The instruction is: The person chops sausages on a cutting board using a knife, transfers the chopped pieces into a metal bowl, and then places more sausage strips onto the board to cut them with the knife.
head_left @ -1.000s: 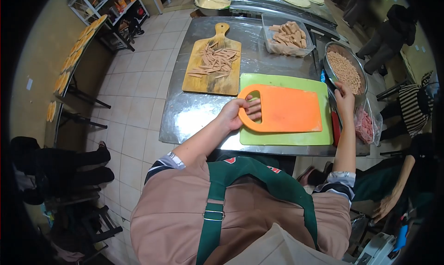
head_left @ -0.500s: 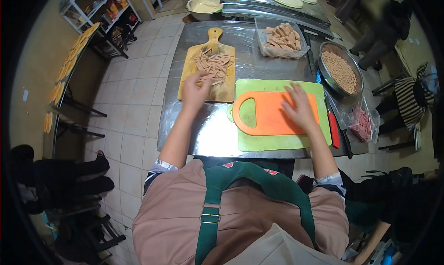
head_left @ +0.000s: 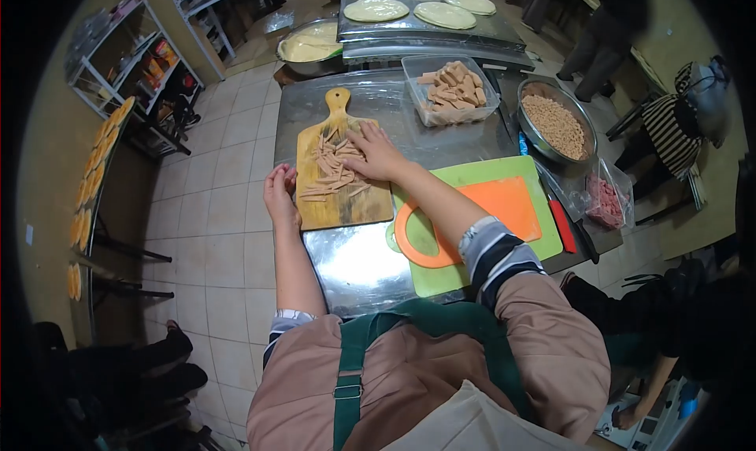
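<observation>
A wooden cutting board [head_left: 336,120] with a handle lies on the table, bearing a loose pile of thin pinkish-brown strips [head_left: 335,171], perhaps sliced sausage. My right hand [head_left: 379,153] reaches across and rests on the right side of the pile, palm down, fingers stretched out. At the board's left edge is my left hand [head_left: 282,197], its fingers curled in; whether anything is between them is hidden. Under my right forearm lie an orange cutting board [head_left: 500,207] and the green mat [head_left: 441,280] beneath it.
Behind stands a clear plastic tub [head_left: 453,112] of larger brown pieces. To the right are a metal bowl [head_left: 555,128] of small tan bits, a red-handled knife [head_left: 562,224], a black-handled knife [head_left: 586,242] and a bag of pink meat [head_left: 606,201]. Another person [head_left: 677,128] in stripes is at right.
My right hand has moved left from the orange board onto the strips. My left hand has left the strips for the board's left edge. The view has shifted.
</observation>
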The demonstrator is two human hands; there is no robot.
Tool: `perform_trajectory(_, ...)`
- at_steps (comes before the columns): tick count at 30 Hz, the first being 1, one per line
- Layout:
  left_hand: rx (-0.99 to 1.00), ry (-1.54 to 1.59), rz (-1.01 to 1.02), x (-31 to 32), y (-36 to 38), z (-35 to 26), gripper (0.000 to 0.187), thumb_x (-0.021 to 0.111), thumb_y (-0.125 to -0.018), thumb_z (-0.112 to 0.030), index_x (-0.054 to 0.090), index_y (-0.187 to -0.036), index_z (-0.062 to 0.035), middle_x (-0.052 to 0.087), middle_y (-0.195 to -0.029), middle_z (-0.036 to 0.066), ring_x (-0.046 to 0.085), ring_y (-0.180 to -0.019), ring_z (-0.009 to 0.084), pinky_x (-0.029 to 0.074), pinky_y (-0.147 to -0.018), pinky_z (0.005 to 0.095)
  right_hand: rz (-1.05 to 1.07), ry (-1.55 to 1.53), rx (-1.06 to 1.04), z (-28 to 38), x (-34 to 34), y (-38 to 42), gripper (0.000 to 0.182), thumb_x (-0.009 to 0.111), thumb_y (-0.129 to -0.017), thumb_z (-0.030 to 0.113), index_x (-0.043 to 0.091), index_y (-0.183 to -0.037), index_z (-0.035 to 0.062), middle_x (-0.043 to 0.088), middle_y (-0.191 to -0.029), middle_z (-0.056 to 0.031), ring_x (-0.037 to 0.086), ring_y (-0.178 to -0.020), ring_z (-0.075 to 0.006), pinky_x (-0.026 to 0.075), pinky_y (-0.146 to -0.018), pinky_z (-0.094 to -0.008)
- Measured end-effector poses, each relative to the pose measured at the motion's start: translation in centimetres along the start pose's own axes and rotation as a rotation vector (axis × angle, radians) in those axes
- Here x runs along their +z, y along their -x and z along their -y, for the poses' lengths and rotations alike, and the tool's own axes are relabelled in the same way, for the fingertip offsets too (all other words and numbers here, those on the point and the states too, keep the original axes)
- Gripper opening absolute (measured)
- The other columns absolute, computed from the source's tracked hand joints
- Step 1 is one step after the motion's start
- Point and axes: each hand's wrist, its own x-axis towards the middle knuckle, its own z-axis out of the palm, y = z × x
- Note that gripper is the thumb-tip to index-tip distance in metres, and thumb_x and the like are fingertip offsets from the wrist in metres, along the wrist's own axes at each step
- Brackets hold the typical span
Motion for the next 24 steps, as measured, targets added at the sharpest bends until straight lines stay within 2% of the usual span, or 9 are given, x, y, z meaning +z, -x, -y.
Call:
perform_trajectory(5,-0.02,-0.086,-0.01,0.1,-0.4,0.6,0.017,0.056,-0.088,-0.014,0.056,-0.101,-0.0034,0.059,-0.095,0.005,0.058,-0.085,0.014,0.047,-0.077,0.025,0.049,0.093,0.115,0.8,0.8,-1.2,0.075,0.046,-0.081,0.061,0.04,-0.133,0.0078,0.024,-0.142,-0.0255,0.018,-0.134,-0.0387,0.015,-0.109,-0.0461)
perform_trajectory(10,-0.028,-0.117,-0.003,0.6,-0.2,0.7,0.013,0.055,-0.088,-0.01,0.057,-0.098,-0.0029,0.059,-0.093,0.004,0.057,-0.082,0.0113,0.046,-0.075,0.0231,0.063,-0.126,-0.108,2.3,0.9,0.3,0.08,0.052,-0.076,0.063,0.043,-0.129,0.0041,0.038,-0.131,-0.0254,0.034,-0.124,-0.0391,0.025,-0.105,-0.0442)
perform_trajectory(11,-0.014,-0.115,0.005,0.6,-0.3,0.7,0.012,0.055,-0.088,-0.01,0.057,-0.098,-0.0029,0.059,-0.092,0.004,0.056,-0.082,0.0111,0.046,-0.075,0.0228,0.008,-0.089,-0.206,2.4,1.6,0.6,0.08,0.059,-0.072,0.061,0.046,-0.126,0.0038,0.042,-0.125,-0.0241,0.038,-0.119,-0.0383,0.029,-0.102,-0.0445)
perform_trajectory(14,-0.014,-0.104,-0.002,0.7,-0.2,0.5,0.011,0.055,-0.088,-0.009,0.057,-0.096,-0.0021,0.058,-0.089,0.004,0.055,-0.08,0.0102,0.045,-0.074,0.0216,0.025,0.059,-0.35,3.0,1.3,1.7,0.079,0.064,-0.071,0.056,0.042,-0.13,0.0076,0.039,-0.127,-0.023,0.037,-0.12,-0.0379,0.031,-0.1,-0.0441)
perform_trajectory(15,-0.032,-0.094,-0.003,0.7,-0.1,0.4,0.01,0.055,-0.088,-0.008,0.056,-0.094,-0.0014,0.057,-0.087,0.003,0.053,-0.079,0.0095,0.044,-0.072,0.0207,-0.042,0.027,-0.357,3.0,1.4,2.0,0.069,0.067,-0.072,0.047,0.046,-0.126,0.0091,0.044,-0.123,-0.0207,0.042,-0.115,-0.0365,0.034,-0.098,-0.0436)
perform_trajectory(16,-0.03,-0.098,-0.01,0.7,-0.1,0.3,0.01,0.055,-0.088,-0.008,0.056,-0.094,-0.0014,0.057,-0.087,0.003,0.053,-0.079,0.0095,0.044,-0.072,0.0207,-0.039,0.02,-0.361,2.8,1.7,1.8,0.069,0.067,-0.072,0.047,0.046,-0.126,0.0091,0.044,-0.123,-0.0207,0.042,-0.115,-0.0365,0.034,-0.098,-0.0436)
perform_trajectory(18,-0.035,-0.115,-0.011,0.8,0.0,0.3,0.009,0.055,-0.088,-0.008,0.057,-0.094,-0.0017,0.057,-0.087,0.003,0.053,-0.079,0.0092,0.044,-0.072,0.0205,-0.045,-0.025,-0.319,2.7,1.9,1.6,0.053,0.065,-0.078,0.037,0.052,-0.12,0.0096,0.05,-0.117,-0.0174,0.046,-0.109,-0.0345,0.037,-0.093,-0.0429)
perform_trajectory(19,-0.035,-0.116,-0.016,0.9,0.0,0.3,0.009,0.055,-0.088,-0.008,0.057,-0.094,-0.0017,0.057,-0.087,0.003,0.053,-0.079,0.0092,0.044,-0.072,0.0205,-0.143,-0.001,-0.356,2.9,2.0,1.8,0.036,0.062,-0.081,0.028,0.056,-0.111,0.0093,0.055,-0.105,-0.0136,0.05,-0.101,-0.0319,0.04,-0.087,-0.0415)
perform_trajectory(24,-0.033,-0.087,0.011,0.6,-0.2,0.6,0.012,0.055,-0.088,-0.01,0.057,-0.098,-0.0028,0.058,-0.088,0.003,0.055,-0.081,0.0101,0.046,-0.076,0.0221,-0.138,-0.009,-0.353,2.7,2.2,1.0,0.024,0.061,-0.08,0.023,0.057,-0.099,0.009,0.053,-0.093,-0.0111,0.051,-0.089,-0.0297,0.042,-0.078,-0.0409)
